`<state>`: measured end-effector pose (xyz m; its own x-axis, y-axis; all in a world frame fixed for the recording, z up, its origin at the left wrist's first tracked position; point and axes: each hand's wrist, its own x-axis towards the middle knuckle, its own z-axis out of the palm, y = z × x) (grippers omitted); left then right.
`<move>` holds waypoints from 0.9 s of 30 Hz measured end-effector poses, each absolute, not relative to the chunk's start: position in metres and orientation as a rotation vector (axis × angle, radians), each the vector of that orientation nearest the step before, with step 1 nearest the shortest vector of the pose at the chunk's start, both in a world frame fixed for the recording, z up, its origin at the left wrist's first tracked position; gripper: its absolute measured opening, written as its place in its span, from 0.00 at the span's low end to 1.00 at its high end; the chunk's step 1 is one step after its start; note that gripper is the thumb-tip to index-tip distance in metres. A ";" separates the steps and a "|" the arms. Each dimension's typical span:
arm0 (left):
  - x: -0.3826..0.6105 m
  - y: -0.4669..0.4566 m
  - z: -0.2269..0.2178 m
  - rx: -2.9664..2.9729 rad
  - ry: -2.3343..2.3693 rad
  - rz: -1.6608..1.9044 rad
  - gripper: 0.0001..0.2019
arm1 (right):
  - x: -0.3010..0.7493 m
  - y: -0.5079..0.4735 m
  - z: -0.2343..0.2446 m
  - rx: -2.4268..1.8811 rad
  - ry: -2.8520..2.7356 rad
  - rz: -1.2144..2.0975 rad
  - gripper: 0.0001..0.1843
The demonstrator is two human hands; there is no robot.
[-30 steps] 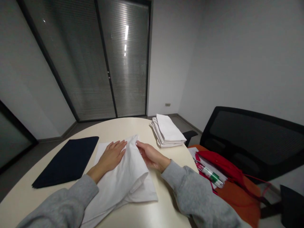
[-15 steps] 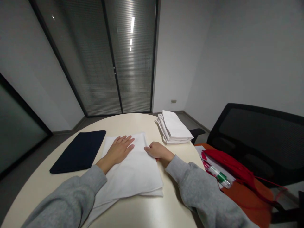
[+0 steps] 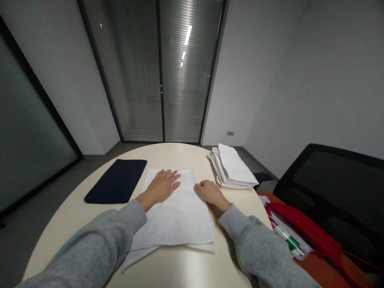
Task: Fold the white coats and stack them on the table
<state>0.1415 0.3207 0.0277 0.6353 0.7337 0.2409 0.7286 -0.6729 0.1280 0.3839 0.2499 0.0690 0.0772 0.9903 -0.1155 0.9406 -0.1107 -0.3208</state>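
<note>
A white cloth lies in layers on the round table, its lower layer sticking out at the near edge. Flat on its upper left part rests my left hand, fingers spread. My right hand is closed at the cloth's right edge, thumb and fingers pinching it; the fingertips are partly hidden. To the left of the cloth is a folded dark navy cloth. A stack of folded white cloths sits beyond my right hand.
The round cream table carries all the cloths. On the right, a black mesh chair with an orange seat holds a red bag and a clear bottle with a green label. Glass doors stand behind the table.
The camera view has turned a little to the left, so everything sits further right. Both hands keep their places on the white cloth.
</note>
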 end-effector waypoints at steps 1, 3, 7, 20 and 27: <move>0.141 0.321 0.028 2.824 1.260 0.430 0.29 | 0.384 0.250 0.067 -2.180 -1.983 0.433 0.23; 0.141 0.321 0.028 2.829 1.253 0.425 0.29 | 0.381 0.247 0.066 -2.186 -1.987 0.362 0.21; 0.141 0.319 0.029 2.837 1.242 0.419 0.29 | 0.372 0.237 0.071 -2.161 -1.972 0.136 0.19; 0.143 0.314 0.030 2.882 1.334 0.277 0.26 | 0.325 0.264 0.046 -1.562 -2.468 0.021 0.39; 0.141 0.316 0.029 2.848 1.389 0.319 0.25 | 0.327 0.265 0.041 -1.682 -2.467 0.024 0.41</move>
